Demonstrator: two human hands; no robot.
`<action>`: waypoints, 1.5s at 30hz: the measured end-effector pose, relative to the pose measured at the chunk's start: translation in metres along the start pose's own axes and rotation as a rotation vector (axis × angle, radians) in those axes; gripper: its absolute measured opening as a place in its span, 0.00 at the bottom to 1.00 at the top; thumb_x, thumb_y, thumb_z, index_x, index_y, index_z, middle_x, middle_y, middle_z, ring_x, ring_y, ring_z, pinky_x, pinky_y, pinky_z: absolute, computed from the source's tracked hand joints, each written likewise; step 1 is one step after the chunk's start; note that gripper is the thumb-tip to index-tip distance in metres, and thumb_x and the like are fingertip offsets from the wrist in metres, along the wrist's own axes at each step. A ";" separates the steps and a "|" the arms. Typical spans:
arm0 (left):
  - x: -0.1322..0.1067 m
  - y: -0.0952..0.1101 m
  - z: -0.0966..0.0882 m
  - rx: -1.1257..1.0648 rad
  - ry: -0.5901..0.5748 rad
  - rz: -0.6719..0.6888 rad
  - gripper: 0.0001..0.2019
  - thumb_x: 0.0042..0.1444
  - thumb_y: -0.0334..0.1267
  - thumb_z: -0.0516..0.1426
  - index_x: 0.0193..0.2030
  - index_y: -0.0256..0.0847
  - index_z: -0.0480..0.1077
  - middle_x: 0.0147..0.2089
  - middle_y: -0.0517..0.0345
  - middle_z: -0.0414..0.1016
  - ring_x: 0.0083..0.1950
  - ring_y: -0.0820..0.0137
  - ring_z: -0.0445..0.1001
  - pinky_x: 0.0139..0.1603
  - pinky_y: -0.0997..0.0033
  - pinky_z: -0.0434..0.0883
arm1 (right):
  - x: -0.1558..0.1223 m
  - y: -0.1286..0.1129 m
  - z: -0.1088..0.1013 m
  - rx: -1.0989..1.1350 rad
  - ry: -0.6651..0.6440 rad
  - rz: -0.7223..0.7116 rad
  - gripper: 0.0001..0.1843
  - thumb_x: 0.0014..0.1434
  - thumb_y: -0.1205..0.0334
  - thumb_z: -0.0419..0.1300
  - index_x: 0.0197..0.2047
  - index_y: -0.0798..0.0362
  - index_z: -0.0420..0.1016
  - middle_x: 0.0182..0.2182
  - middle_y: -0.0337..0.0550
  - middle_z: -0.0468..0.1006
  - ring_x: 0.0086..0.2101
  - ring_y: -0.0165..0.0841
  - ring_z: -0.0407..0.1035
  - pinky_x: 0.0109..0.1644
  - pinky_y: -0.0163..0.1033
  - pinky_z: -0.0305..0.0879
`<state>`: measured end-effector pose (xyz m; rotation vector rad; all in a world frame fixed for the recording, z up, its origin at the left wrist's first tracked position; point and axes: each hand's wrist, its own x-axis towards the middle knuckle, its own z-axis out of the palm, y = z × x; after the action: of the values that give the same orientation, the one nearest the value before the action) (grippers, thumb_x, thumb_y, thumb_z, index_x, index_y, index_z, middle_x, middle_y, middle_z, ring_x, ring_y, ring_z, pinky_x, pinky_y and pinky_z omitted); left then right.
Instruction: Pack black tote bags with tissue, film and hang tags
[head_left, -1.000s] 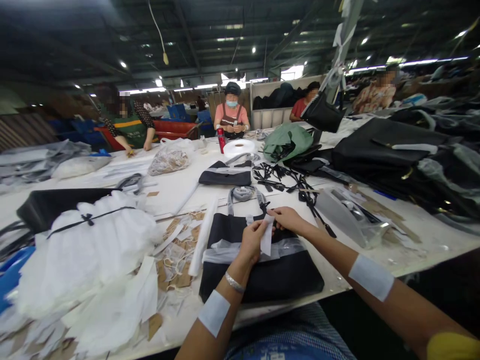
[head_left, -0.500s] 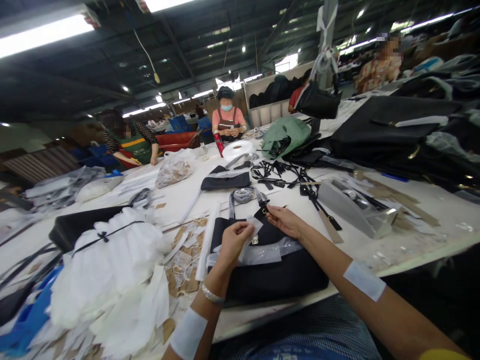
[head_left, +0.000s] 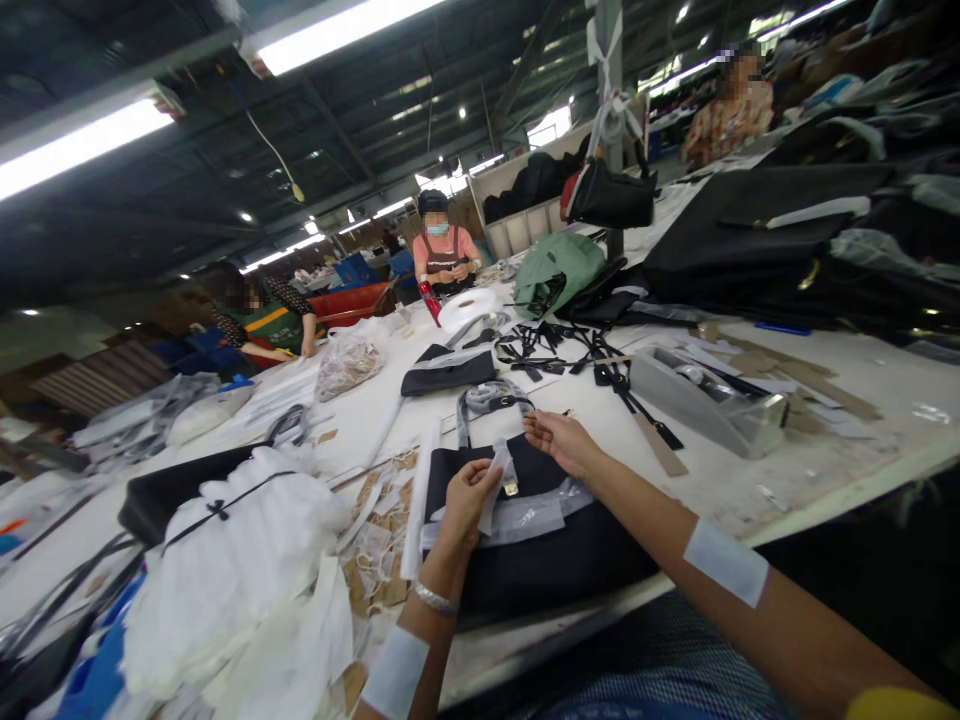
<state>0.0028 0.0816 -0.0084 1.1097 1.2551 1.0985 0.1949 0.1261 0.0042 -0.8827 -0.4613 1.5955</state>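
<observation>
A black handbag (head_left: 555,570) lies on the table in front of me, with a clear plastic wrap (head_left: 529,517) across it and a small gold clasp (head_left: 511,489) on its front. My left hand (head_left: 466,495) is closed, pinching a translucent white sheet (head_left: 496,480) over the bag's left half. Beyond the bag's top edge lies its wrapped handle (head_left: 463,425), where a black strap end with a gold ring (head_left: 501,403) shows. My right hand (head_left: 562,440) is beside that strap end, fingers loosely extended; I see nothing in them.
White sheets tied in a bundle (head_left: 247,540) lie left, beside brown tags (head_left: 386,560). Ahead are another black bag (head_left: 450,370), black straps (head_left: 611,375) and a tape roll (head_left: 469,308). A grey dispenser (head_left: 697,400) stands right. Co-workers (head_left: 446,255) work across the table.
The black strap end with the gold ring has left my right fingertips and now lies to their left. My left hand still holds the translucent sheet. The camera view has shifted slightly.
</observation>
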 end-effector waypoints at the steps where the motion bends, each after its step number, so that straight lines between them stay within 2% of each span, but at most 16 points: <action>1: 0.002 0.000 0.000 0.018 -0.011 0.009 0.22 0.39 0.48 0.70 0.38 0.37 0.76 0.33 0.53 0.81 0.31 0.70 0.76 0.32 0.74 0.71 | 0.005 -0.001 0.003 0.010 0.005 0.038 0.07 0.66 0.64 0.56 0.36 0.55 0.71 0.32 0.45 0.77 0.30 0.27 0.74 0.36 0.31 0.76; 4: 0.019 0.014 -0.003 0.101 -0.035 0.081 0.20 0.43 0.48 0.68 0.39 0.37 0.77 0.36 0.52 0.81 0.32 0.69 0.76 0.33 0.73 0.71 | 0.018 0.000 0.010 0.020 0.017 0.127 0.07 0.68 0.62 0.53 0.39 0.55 0.69 0.32 0.48 0.77 0.32 0.30 0.75 0.37 0.36 0.77; 7: 0.056 0.037 -0.004 0.216 -0.061 0.177 0.14 0.45 0.45 0.66 0.37 0.40 0.77 0.45 0.52 0.80 0.32 0.71 0.74 0.32 0.75 0.69 | 0.021 0.010 0.010 0.023 0.049 0.112 0.06 0.67 0.65 0.53 0.37 0.55 0.68 0.31 0.46 0.76 0.30 0.28 0.74 0.36 0.32 0.76; 9: 0.083 0.048 0.000 0.298 -0.129 0.205 0.10 0.44 0.41 0.67 0.33 0.40 0.77 0.48 0.51 0.79 0.30 0.73 0.72 0.30 0.75 0.67 | 0.018 0.018 0.007 0.025 0.064 0.060 0.06 0.66 0.66 0.56 0.35 0.55 0.68 0.32 0.45 0.77 0.30 0.26 0.74 0.35 0.30 0.75; 11: 0.107 0.052 0.007 0.376 -0.248 0.198 0.09 0.41 0.38 0.68 0.28 0.38 0.77 0.44 0.50 0.80 0.27 0.73 0.70 0.29 0.75 0.66 | 0.014 0.024 0.003 0.022 0.065 0.002 0.04 0.63 0.67 0.59 0.35 0.54 0.70 0.34 0.44 0.78 0.31 0.26 0.74 0.34 0.29 0.74; 14: 0.129 0.048 0.015 0.467 -0.449 0.160 0.09 0.36 0.37 0.69 0.24 0.37 0.77 0.29 0.54 0.78 0.24 0.73 0.68 0.26 0.75 0.63 | 0.012 0.028 -0.002 0.002 0.059 -0.053 0.01 0.60 0.68 0.62 0.35 0.54 0.73 0.35 0.44 0.78 0.31 0.26 0.73 0.31 0.27 0.72; 17: 0.133 0.048 0.015 0.506 -0.580 0.148 0.11 0.37 0.42 0.69 0.25 0.37 0.77 0.22 0.58 0.74 0.22 0.74 0.64 0.25 0.76 0.60 | 0.015 0.030 -0.003 -0.032 0.064 -0.073 0.01 0.58 0.67 0.64 0.34 0.55 0.76 0.35 0.44 0.78 0.29 0.26 0.71 0.28 0.26 0.70; 20: 0.123 0.057 0.012 0.504 -0.644 0.166 0.14 0.44 0.46 0.67 0.30 0.36 0.78 0.24 0.58 0.73 0.24 0.75 0.63 0.26 0.76 0.58 | 0.018 0.031 -0.003 -0.052 0.051 -0.083 0.06 0.57 0.61 0.67 0.36 0.54 0.77 0.32 0.40 0.77 0.27 0.24 0.68 0.27 0.25 0.68; 24: 0.096 0.067 0.013 0.494 -0.686 0.181 0.16 0.47 0.49 0.66 0.33 0.35 0.77 0.28 0.59 0.74 0.27 0.75 0.65 0.29 0.76 0.60 | 0.017 0.029 -0.004 -0.044 -0.038 -0.060 0.11 0.55 0.55 0.68 0.36 0.54 0.79 0.27 0.38 0.74 0.26 0.23 0.66 0.26 0.24 0.66; 27: 0.075 0.064 0.014 0.432 -0.603 0.169 0.18 0.50 0.51 0.64 0.35 0.36 0.74 0.30 0.59 0.75 0.28 0.75 0.67 0.30 0.76 0.62 | 0.015 0.027 -0.005 -0.033 -0.120 -0.018 0.10 0.52 0.57 0.70 0.33 0.55 0.79 0.25 0.36 0.73 0.23 0.21 0.64 0.26 0.24 0.66; 31: 0.051 0.052 0.003 0.228 -0.342 0.085 0.18 0.50 0.50 0.64 0.38 0.38 0.70 0.33 0.56 0.79 0.29 0.73 0.73 0.29 0.76 0.65 | 0.010 0.026 -0.005 -0.035 -0.229 0.015 0.11 0.47 0.61 0.74 0.31 0.57 0.79 0.26 0.38 0.75 0.26 0.23 0.68 0.31 0.26 0.72; 33: 0.042 0.047 -0.006 0.167 -0.228 0.093 0.17 0.48 0.48 0.66 0.39 0.39 0.70 0.34 0.55 0.80 0.30 0.71 0.75 0.30 0.75 0.67 | 0.009 0.027 -0.005 -0.030 -0.262 0.013 0.12 0.45 0.63 0.75 0.31 0.57 0.79 0.30 0.41 0.77 0.29 0.25 0.71 0.36 0.28 0.74; 36: 0.032 0.043 -0.017 0.133 -0.098 0.121 0.21 0.44 0.45 0.68 0.43 0.40 0.71 0.35 0.54 0.81 0.32 0.69 0.77 0.32 0.74 0.69 | 0.011 0.027 -0.005 0.009 -0.255 -0.011 0.11 0.45 0.63 0.75 0.31 0.56 0.79 0.30 0.40 0.77 0.31 0.25 0.72 0.37 0.27 0.75; 40: 0.025 0.038 -0.024 0.145 -0.036 0.151 0.26 0.43 0.43 0.70 0.50 0.39 0.72 0.35 0.55 0.80 0.34 0.70 0.77 0.35 0.74 0.70 | 0.014 0.026 -0.006 0.072 -0.234 -0.041 0.11 0.47 0.61 0.75 0.31 0.54 0.78 0.29 0.37 0.76 0.31 0.24 0.72 0.36 0.25 0.74; 45: 0.024 0.035 -0.021 0.163 -0.060 0.147 0.29 0.42 0.42 0.70 0.52 0.38 0.72 0.36 0.55 0.79 0.33 0.72 0.76 0.35 0.75 0.70 | 0.013 0.026 -0.006 0.078 -0.246 -0.058 0.13 0.45 0.59 0.75 0.30 0.54 0.78 0.28 0.36 0.75 0.30 0.23 0.71 0.34 0.24 0.72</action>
<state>-0.0175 0.1108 0.0233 1.3671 1.2482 1.0773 0.1825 0.1319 -0.0220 -0.6110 -0.5876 1.6651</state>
